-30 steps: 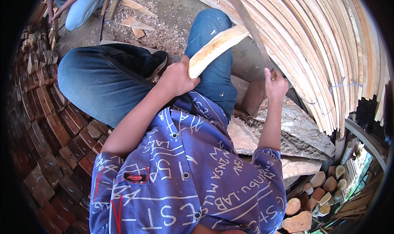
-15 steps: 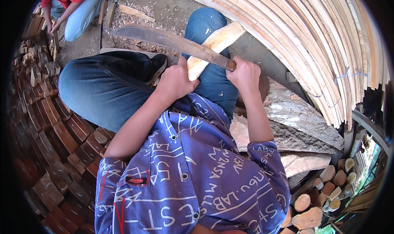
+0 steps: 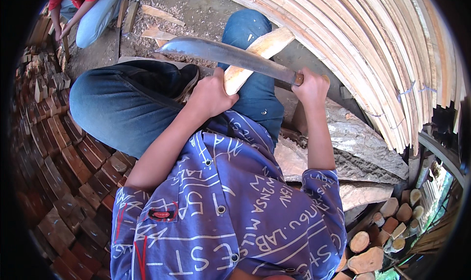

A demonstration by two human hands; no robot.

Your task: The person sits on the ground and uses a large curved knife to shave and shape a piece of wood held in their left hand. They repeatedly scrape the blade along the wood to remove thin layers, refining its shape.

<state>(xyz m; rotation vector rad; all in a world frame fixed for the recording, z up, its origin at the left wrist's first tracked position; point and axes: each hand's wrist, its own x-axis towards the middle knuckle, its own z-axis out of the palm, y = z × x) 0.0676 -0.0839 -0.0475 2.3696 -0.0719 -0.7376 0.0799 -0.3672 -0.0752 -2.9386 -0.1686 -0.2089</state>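
My left hand (image 3: 214, 94) is closed round the near end of a pale strip of wood (image 3: 271, 43), which slants up and away to the right across my raised knee. In my right hand (image 3: 313, 87) is the wooden handle of a machete (image 3: 230, 55). Its long, broad blade points left and crosses over the middle of the strip, the rounded tip lying beyond it. Whether the edge touches the wood I cannot tell. The handle is mostly covered by my right fingers.
Long pale slats (image 3: 353, 39) tied in bundles lie at the right. Stacked brown wood blocks (image 3: 73, 167) fill the left. Split logs (image 3: 363, 142) and round log ends (image 3: 360, 240) sit by my right side. A person in red (image 3: 78, 0) crouches at the far left; shavings litter the ground.
My right hand has moved right and slightly down, drawing the machete with it, and the blade has turned to show a brighter face. My left hand and the strip have barely moved.
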